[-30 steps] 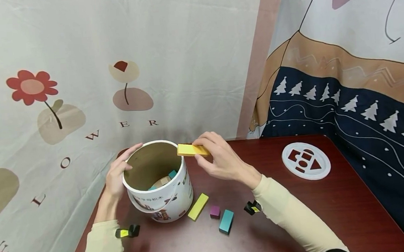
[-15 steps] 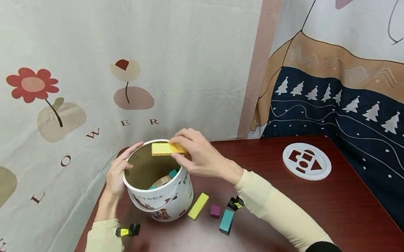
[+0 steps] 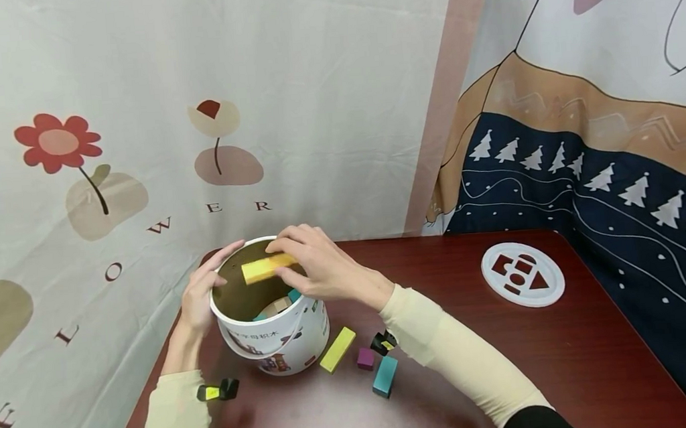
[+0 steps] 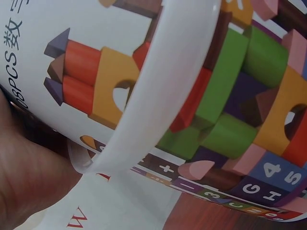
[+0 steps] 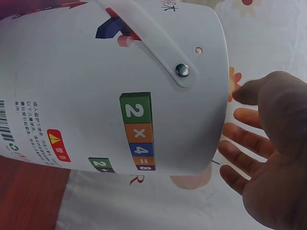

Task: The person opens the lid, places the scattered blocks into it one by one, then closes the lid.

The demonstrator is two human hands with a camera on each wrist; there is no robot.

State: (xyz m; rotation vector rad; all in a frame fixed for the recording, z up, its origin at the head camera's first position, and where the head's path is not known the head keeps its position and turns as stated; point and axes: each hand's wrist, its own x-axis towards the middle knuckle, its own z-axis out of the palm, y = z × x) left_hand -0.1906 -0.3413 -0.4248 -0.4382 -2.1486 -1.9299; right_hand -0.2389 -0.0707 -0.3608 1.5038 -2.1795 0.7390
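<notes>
My left hand (image 3: pixel 197 303) holds the left rim of a white toy-block bucket (image 3: pixel 304 338), thumb over the edge. Between the thumb and fingers of my right hand (image 3: pixel 332 268) is a long yellow block (image 3: pixel 257 270), tilted over the bucket's mouth. Several blocks (image 3: pixel 279 306), teal and plain wood, lie at the bottom of the bucket. In the left wrist view the plastic handle (image 4: pixel 168 86) crosses the printed bucket wall. The right wrist view has my right hand (image 5: pixel 283 158) beyond the bucket's rim; the yellow block is hidden there.
On the dark red table (image 3: pixel 450 340), right of the bucket, lie a lime-yellow block (image 3: pixel 337 350), a purple cube (image 3: pixel 365 359) and a teal block (image 3: pixel 385 376). A white round lid (image 3: pixel 523 274) with shaped holes lies farther right. A printed cloth (image 3: pixel 334 107) hangs behind.
My right hand has carried the yellow block leftward from beside the bucket to over its opening, and the block has tipped. My left hand stays on the rim.
</notes>
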